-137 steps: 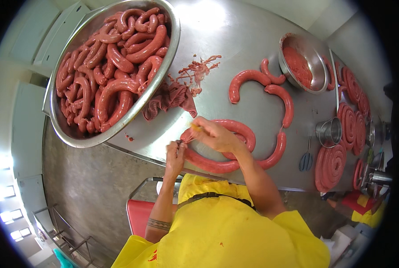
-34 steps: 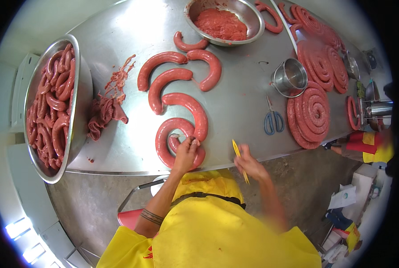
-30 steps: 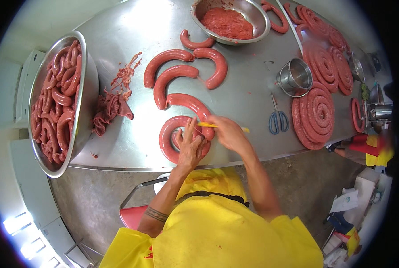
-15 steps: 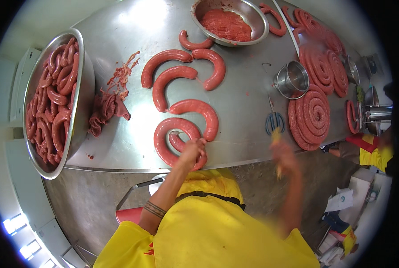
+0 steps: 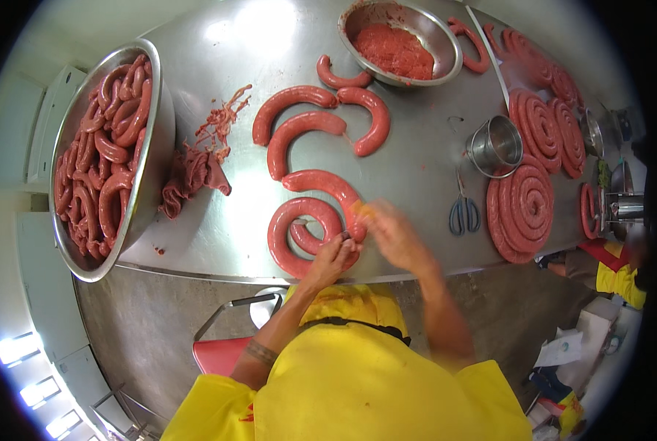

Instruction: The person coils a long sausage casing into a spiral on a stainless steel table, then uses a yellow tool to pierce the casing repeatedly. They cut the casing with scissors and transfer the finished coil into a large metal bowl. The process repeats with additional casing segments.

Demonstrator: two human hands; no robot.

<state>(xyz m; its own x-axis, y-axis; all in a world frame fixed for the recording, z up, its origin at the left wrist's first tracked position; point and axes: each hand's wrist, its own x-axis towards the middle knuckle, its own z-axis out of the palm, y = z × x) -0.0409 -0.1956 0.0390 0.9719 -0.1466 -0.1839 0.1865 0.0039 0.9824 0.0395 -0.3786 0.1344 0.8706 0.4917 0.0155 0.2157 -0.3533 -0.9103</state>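
My left hand (image 5: 330,259) is closed on the end of a sausage (image 5: 305,206) that curls in a ring near the table's front edge. Against that pinch lies the tip of a curved sausage (image 5: 325,182). Just to the right, my right hand (image 5: 396,239), smeared by motion, grips a yellow bundle of string (image 5: 363,210) close to the sausage ends. More curved sausages (image 5: 299,99) lie farther back. Blue-handled scissors (image 5: 463,210) rest on the table to the right of my right hand.
A large steel basin (image 5: 168,110) full of sausages stands left, beside a heap of casing (image 5: 188,176). A steel bowl (image 5: 452,62) of minced meat is at the back. On the right are a small metal bucket (image 5: 499,143) and coiled sausages (image 5: 523,209). Another person's yellow clothing (image 5: 619,283) shows far right.
My right hand has swung left with the yellow string bundle, from beside the scissors to near my left hand. The scissors now show fully. My left hand keeps its hold; the view has shifted slightly.
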